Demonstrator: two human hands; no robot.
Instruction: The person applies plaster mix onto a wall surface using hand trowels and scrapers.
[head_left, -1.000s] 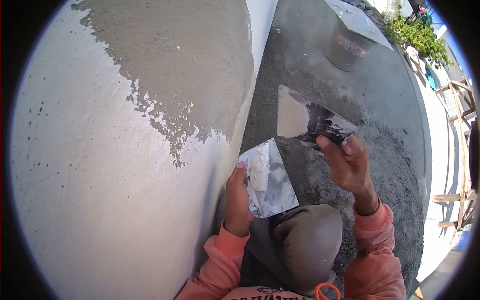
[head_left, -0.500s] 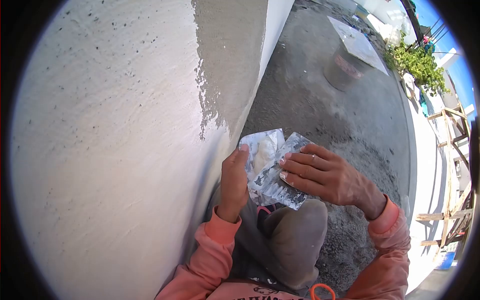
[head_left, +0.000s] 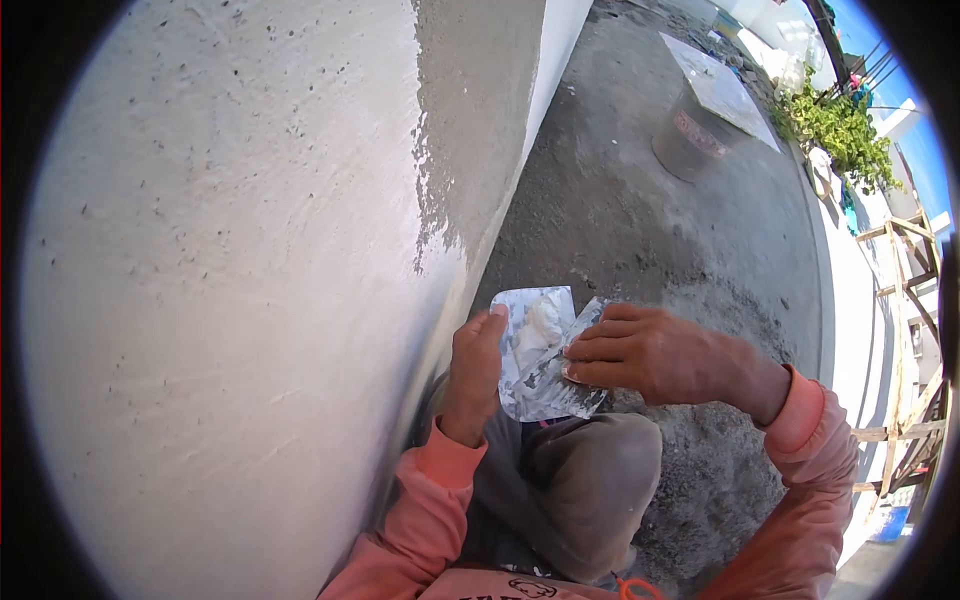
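Note:
My left hand [head_left: 474,372] grips the left edge of a flat, white-smeared putty plate [head_left: 508,372], its thumb on top. A lump of white putty [head_left: 543,322] lies on the plate's upper part. My right hand [head_left: 665,355] is closed on a thin, putty-streaked scraper blade [head_left: 572,388], fingers across its upper face. The blade is tilted and overlaps the right side of the plate, beside the putty. Both tools are above my bent knee [head_left: 595,480].
At left rises a wall [head_left: 230,300] coated white, with a bare grey strip [head_left: 470,110] along its far part. Beyond my hands, a bucket [head_left: 690,140] under a white board [head_left: 715,85] stands on the concrete floor. Wooden framing [head_left: 900,300] and a plant [head_left: 840,130] are at right.
The scraper blade has turned more edge-on and drawn off part of the plate, exposing more putty. Both hands sit slightly lower in view, and my right elbow has swung outward.

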